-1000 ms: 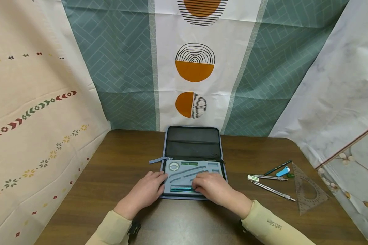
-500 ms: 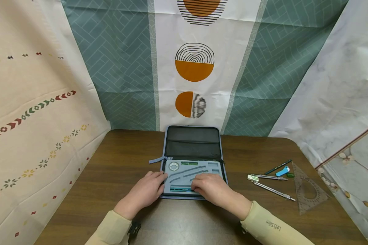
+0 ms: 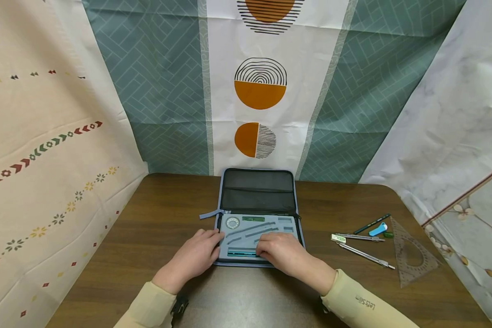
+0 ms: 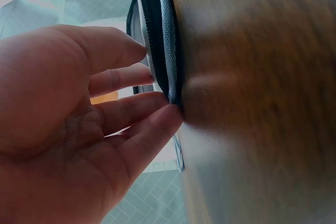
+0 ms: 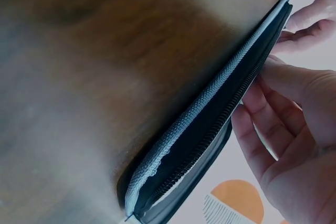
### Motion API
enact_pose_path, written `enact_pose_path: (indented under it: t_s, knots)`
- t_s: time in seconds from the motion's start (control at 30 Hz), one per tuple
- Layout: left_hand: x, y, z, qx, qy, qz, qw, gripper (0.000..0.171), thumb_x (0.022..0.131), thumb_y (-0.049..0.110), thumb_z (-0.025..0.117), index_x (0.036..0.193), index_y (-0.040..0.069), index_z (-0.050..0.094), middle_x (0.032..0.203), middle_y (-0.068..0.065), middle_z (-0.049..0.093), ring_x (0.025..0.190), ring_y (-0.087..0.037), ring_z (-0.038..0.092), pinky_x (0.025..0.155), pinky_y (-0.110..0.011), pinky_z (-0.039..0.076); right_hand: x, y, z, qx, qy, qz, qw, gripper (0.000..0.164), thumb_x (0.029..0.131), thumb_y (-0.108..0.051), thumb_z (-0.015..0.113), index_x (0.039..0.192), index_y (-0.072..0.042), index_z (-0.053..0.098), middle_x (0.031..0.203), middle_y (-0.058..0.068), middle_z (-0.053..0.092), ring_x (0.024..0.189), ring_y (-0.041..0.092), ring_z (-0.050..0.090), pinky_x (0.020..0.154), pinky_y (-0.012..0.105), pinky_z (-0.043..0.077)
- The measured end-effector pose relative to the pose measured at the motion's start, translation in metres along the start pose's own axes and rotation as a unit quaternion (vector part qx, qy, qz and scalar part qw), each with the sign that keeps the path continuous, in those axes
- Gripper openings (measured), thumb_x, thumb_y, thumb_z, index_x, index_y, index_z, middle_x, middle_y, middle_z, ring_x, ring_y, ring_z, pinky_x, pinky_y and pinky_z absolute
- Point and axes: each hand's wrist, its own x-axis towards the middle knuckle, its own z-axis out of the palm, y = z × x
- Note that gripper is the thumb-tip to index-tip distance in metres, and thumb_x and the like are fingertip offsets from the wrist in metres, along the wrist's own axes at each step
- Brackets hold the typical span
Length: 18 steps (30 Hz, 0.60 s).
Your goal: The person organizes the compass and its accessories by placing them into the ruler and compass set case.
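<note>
Soft light fills the room around me, glare pales the wooden table near its front, and both wrist views run dimmer, its grain blurred.

The bench looks like smooth dark wood with a soft sheen. Coarse woven cloth edges the case; its zip has ridged dark teeth. The grey tray looks matt, the teal pencil glossy. The compasses are shiny metal, the set square clear plastic, the hanging creased cloth.
</note>
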Motion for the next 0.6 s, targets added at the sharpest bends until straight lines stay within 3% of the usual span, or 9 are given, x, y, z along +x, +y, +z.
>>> enact_pose_path:
  t_s: [0.6]
  knots:
    - [-0.0009, 0.0004, -0.0003, -0.003, -0.001, 0.001, 1.0, 0.036, 0.106, 0.011, 0.073, 0.14, -0.001, 0.072, 0.142, -0.024, 0.069, 0.127, -0.042, 0.064, 0.103, -0.054, 0.057, -0.0005, -0.0001, 0.0007, -0.01, 0.0, 0.003, 1.0, 0.015, 0.093, -0.009, 0.09, 0.096, -0.021, 0.082, 0.095, -0.01, 0.072, 0.085, 0.01, 0.072, 0.075, 0.031, 0.06]
